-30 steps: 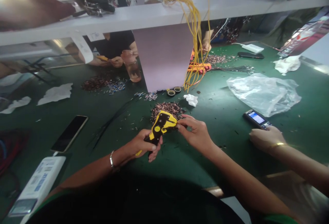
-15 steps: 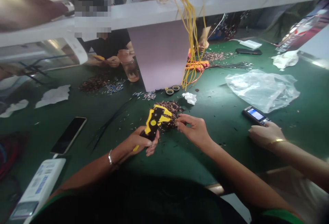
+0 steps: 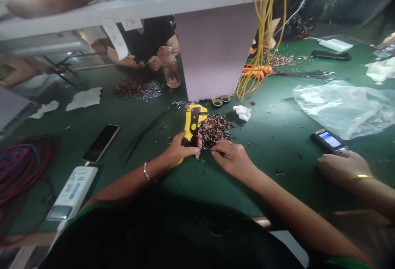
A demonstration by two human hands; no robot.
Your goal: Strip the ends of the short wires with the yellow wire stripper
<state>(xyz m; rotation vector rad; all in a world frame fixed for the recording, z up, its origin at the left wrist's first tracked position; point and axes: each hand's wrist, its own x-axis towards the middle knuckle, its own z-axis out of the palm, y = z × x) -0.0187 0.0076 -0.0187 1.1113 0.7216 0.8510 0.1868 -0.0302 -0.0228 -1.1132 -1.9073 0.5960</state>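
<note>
Wrapped in my left hand [image 3: 177,151] is a yellow and black wire stripper [image 3: 194,127], held nearly upright with its jaws at the top. Beside it on the right, a heap of short cut wire pieces [image 3: 217,129], copper-coloured and black, lies on the green table [image 3: 265,195]. My right hand [image 3: 234,158] pinches a thin dark wire [image 3: 207,149] at the near edge of the heap. The wire's free end points toward my left fingers, below the stripper's jaws; whether it touches them I cannot tell.
A crumpled tissue [image 3: 242,113] and two small black rings [image 3: 221,101] lie beyond the heap. At left are a phone [image 3: 101,143] and a white power strip [image 3: 74,191]. A co-worker's hand [image 3: 345,169] holds a keypad phone [image 3: 331,141] at right. Yellow wires [image 3: 262,34] hang from the shelf.
The view has shifted, so the scene sits further right. The stripper has turned more upright. My right hand, formerly near its jaws, is now lower, by the near edge of the heap.
</note>
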